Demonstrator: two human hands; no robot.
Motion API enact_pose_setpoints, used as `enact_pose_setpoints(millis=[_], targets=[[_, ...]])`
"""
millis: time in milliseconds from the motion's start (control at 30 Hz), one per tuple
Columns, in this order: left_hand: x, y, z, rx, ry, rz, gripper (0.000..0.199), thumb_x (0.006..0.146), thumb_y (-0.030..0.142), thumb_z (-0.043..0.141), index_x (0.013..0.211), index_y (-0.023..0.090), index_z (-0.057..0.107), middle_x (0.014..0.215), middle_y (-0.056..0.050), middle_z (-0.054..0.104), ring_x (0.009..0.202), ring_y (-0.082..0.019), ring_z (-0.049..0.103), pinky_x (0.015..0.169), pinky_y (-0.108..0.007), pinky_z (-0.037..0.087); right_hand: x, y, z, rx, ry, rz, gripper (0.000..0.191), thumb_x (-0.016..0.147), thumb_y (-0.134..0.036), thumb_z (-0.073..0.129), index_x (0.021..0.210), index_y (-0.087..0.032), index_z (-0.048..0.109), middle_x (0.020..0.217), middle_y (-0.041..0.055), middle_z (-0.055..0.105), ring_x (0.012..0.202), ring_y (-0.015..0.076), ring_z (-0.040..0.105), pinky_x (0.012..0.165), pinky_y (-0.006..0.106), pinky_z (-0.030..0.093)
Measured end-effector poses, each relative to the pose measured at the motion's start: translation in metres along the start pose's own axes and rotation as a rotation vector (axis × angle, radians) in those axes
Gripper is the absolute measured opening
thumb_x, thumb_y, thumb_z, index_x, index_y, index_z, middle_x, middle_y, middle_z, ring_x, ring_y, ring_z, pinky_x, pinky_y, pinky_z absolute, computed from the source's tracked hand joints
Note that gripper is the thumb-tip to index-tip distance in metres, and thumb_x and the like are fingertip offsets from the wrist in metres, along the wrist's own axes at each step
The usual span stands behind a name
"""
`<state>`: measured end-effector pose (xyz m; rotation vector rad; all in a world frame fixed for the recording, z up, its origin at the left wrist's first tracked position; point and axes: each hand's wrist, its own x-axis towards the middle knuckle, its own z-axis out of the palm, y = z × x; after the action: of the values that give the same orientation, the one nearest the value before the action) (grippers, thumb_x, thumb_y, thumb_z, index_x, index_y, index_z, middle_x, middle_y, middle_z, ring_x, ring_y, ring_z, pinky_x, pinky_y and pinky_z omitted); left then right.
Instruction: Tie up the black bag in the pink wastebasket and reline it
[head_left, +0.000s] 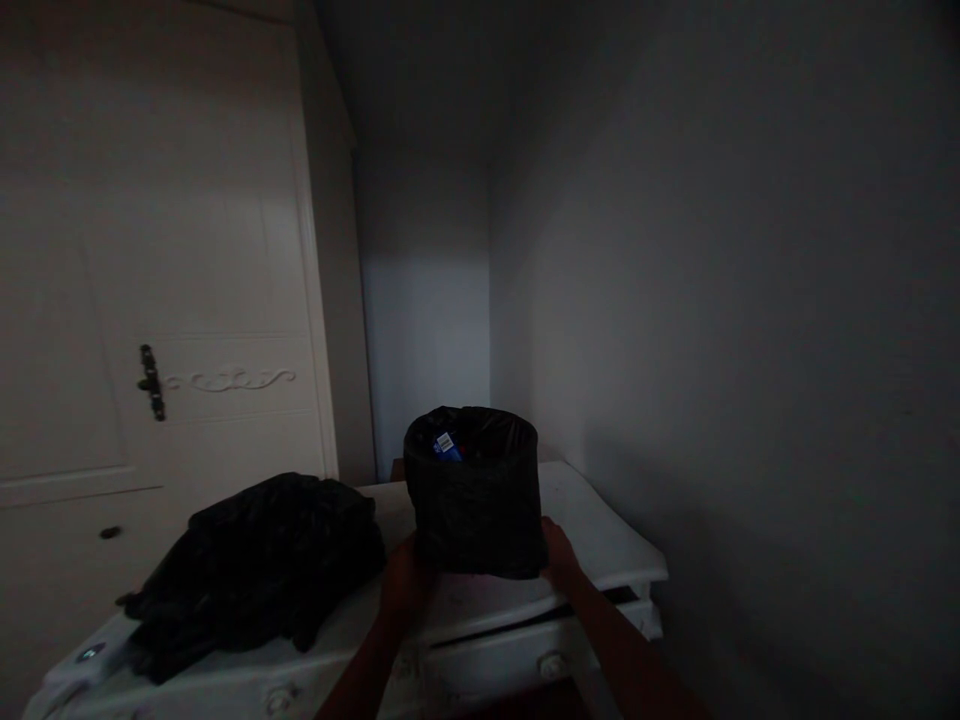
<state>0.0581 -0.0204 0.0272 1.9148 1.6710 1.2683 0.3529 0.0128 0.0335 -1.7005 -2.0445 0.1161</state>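
Note:
Between my two hands is a trash bin [480,515] lined with a black bag, upright over the white dresser top. My left hand [406,580] grips its lower left side, and my right hand [556,552] grips its lower right side. The fingers are partly hidden behind the bin and dim in the low light. Inside the rim shows a blue packet [447,447] with a white label. Whether the bin's base touches the dresser, I cannot tell.
A heap of black plastic bag [262,560] lies on the left of the white dresser [592,530]. One dresser drawer [517,660] stands slightly ajar. A white wardrobe [225,280] with a dark handle rises at left; a grey wall [712,300] borders the right.

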Motion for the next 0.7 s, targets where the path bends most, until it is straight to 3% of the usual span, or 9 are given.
enact_pose_setpoints(millis=[200,500,700], targets=[[-0.0012,0.0044,-0.0028,-0.019,-0.007,-0.031,0.031,0.087,0.017,0.062,0.115,0.013,0.074,0.118,-0.017,0.079,0.111,-0.033,0.074,0.089,-0.036,0.058,-0.0036,0.0041,0.0049,0.023,0.097,-0.016,0.031,0.078,-0.012,0.062,0.106,-0.016,0.074,0.109,0.0131,0.077,0.100,0.0255,0.071,0.086,0.029,0.050],[-0.0003,0.0014,-0.0005,-0.015,0.026,-0.025,0.031,0.089,0.014,0.057,0.115,0.014,0.074,0.118,-0.016,0.079,0.111,-0.030,0.075,0.092,-0.035,0.057,-0.0013,0.0024,0.0040,0.017,0.075,-0.029,0.028,0.078,-0.012,0.063,0.101,-0.017,0.076,0.109,0.0141,0.077,0.101,0.0270,0.071,0.087,0.030,0.051],[-0.0007,0.0058,-0.0026,0.010,-0.020,-0.051,0.031,0.089,0.017,0.059,0.117,0.013,0.073,0.122,-0.017,0.077,0.115,-0.031,0.073,0.094,-0.036,0.056,-0.0004,0.0039,0.0048,-0.007,0.048,-0.002,0.032,0.075,-0.012,0.064,0.105,-0.016,0.075,0.110,0.0124,0.077,0.101,0.0264,0.071,0.087,0.030,0.051]])
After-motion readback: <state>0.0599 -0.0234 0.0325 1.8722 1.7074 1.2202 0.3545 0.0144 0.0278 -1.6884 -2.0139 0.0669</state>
